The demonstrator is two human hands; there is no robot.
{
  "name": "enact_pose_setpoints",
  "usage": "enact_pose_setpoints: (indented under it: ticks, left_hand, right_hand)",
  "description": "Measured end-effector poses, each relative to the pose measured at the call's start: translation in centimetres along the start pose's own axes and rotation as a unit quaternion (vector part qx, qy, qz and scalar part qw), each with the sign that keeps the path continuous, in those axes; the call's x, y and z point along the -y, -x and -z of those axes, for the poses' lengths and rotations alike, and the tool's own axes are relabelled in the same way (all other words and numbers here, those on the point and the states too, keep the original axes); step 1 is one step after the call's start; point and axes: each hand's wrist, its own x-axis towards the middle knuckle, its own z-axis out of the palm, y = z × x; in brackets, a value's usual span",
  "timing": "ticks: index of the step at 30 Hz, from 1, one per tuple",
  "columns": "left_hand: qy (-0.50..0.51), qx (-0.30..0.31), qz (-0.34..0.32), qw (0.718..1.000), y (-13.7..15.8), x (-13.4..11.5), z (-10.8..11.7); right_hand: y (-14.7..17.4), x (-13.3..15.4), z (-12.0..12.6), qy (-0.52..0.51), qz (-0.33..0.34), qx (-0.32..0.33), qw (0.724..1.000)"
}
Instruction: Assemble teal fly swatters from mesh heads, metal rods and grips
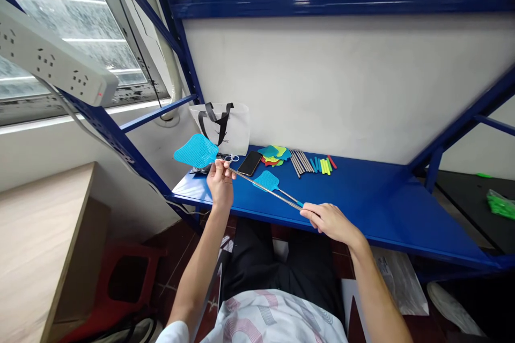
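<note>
I see the left hand (pixel 220 181) closed around the thin metal rod (pixel 257 185) near its head end, just below the big turquoise swatter head (pixel 196 151), which sits up and left of that hand, lifted off the blue shelf (pixel 362 193). Right hand (pixel 328 221) pinches the other end of the rod at the small teal grip, low and right. Rod runs diagonally between both hands, above the shelf front edge. A second, smaller swatter head (pixel 266 180) shows midway between the hands; can't tell if it rides on the rod or lies on the shelf behind it. Just beyond the left hand: black phone (pixel 250 163), white tote bag (pixel 223 126). Further right of that, stack of coloured swatter heads (pixel 274 154), bundle of metal rods (pixel 301 161), coloured plastic grips (pixel 323 164). Wooden desk (pixel 36 236) well left of the left hand.
</note>
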Motion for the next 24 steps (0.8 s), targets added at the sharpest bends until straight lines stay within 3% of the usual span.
enact_pose_setpoints:
  ticks: [7,12,17,24]
  left_hand:
    - [0.043,0.006,0.013,0.999,1.1,-0.2,-1.5]
    - [0.041,0.02,0.073,0.996,1.6,0.8,-1.6]
    - [0.03,0.037,0.088,0.995,3.1,2.7,-1.6]
    - [-0.011,-0.014,0.061,0.998,2.7,3.6,-0.9]
  right_hand:
    - [2.6,-2.1,4.0,-0.057,-0.017,-0.043,0.997]
    - [5.1,-4.9,6.7,-0.146,-0.062,-0.124,0.98]
    - [4.9,-5.6,6.3,-0.208,-0.063,-0.244,0.945]
    - [2.5,-4.0,4.6,-0.21,-0.03,-0.236,0.948]
